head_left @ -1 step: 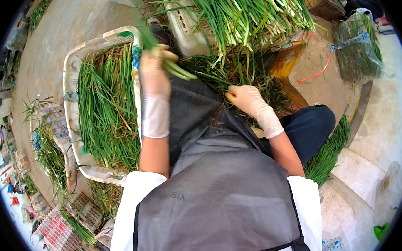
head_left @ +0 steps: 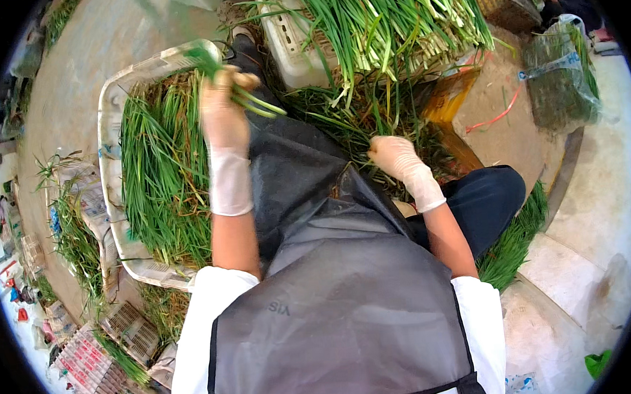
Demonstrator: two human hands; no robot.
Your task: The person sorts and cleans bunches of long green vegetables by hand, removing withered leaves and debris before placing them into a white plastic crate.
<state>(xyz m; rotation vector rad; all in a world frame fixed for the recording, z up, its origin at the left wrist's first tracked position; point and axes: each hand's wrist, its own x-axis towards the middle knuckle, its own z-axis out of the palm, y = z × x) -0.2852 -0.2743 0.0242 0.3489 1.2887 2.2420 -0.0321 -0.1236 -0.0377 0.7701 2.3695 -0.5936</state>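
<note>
My left hand (head_left: 226, 105), in a pale glove, is closed around a small bunch of garlic chives (head_left: 259, 103) beside the right rim of a white basket (head_left: 111, 172). Their pale stems point right; the leafy ends are blurred by motion. Inside the basket lie many garlic chives (head_left: 158, 162). My right hand (head_left: 395, 157), gloved too, has its fingers curled together over a heap of loose leaves and trimmings (head_left: 355, 127) beyond my right knee. What those fingers pinch, if anything, is hidden. A dark apron (head_left: 307, 169) covers my lap.
Ahead, a white crate (head_left: 301, 62) bears a large pile of garlic chives (head_left: 399, 21). A clear bag of greens (head_left: 560, 77) stands at the far right. More greens (head_left: 514, 240) lie by my right leg. Crates (head_left: 131, 331) stand at the lower left.
My left hand has moved left with the garlic chives, toward the basket. My right hand has shifted slightly to the right, its fingers still curled.
</note>
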